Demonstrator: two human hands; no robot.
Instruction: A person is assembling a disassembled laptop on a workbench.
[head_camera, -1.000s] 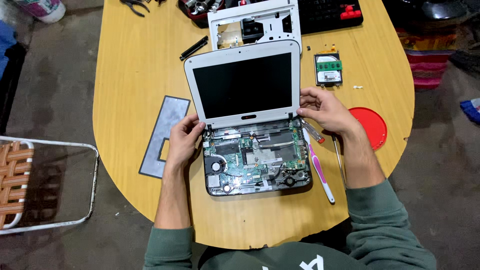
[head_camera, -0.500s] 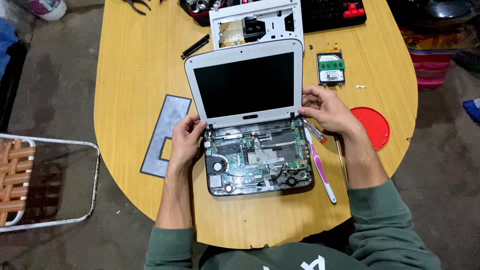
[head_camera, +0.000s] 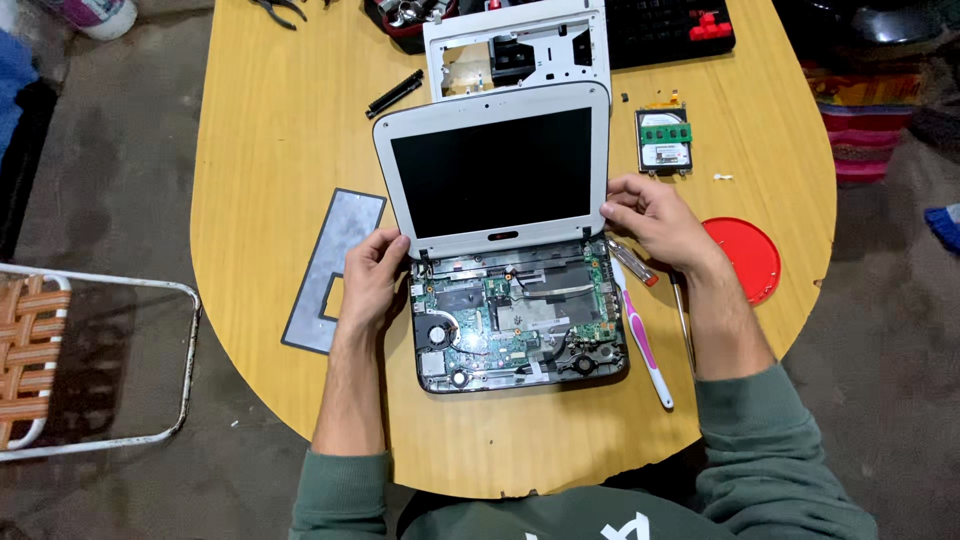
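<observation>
At the far left, off the desk (head_camera: 260, 160), a folding chair (head_camera: 60, 350) with a woven seat stands on the floor. On the desk's left part lies a flat grey panel (head_camera: 335, 268) with a rectangular cut-out, just beside the left hand (head_camera: 372, 280). That hand is curled around the lower left corner of the laptop's white screen lid (head_camera: 498, 180), fingers on the bezel near the hinge, thumb side against the open base. The small laptop (head_camera: 515, 315) sits in the middle of the desk with its keyboard cover off, so the green circuit board, a round fan at the lower left and metal shields show in the dark base; the screen is dark and leans back from the base. Behind it lies a white plastic frame (head_camera: 515, 45) with openings, and a short black bar (head_camera: 395, 93) rests to that frame's left. The right hand (head_camera: 655, 222) grips the lid's lower right corner, fingers bent over the edge. Just under it lies what seems to be a small tool with a reddish tip, partly hidden, and a pink and white toothbrush (head_camera: 640, 335) runs along the laptop's right side. Farther right are a green-topped drive (head_camera: 665, 140) and a red round lid (head_camera: 745, 258).
</observation>
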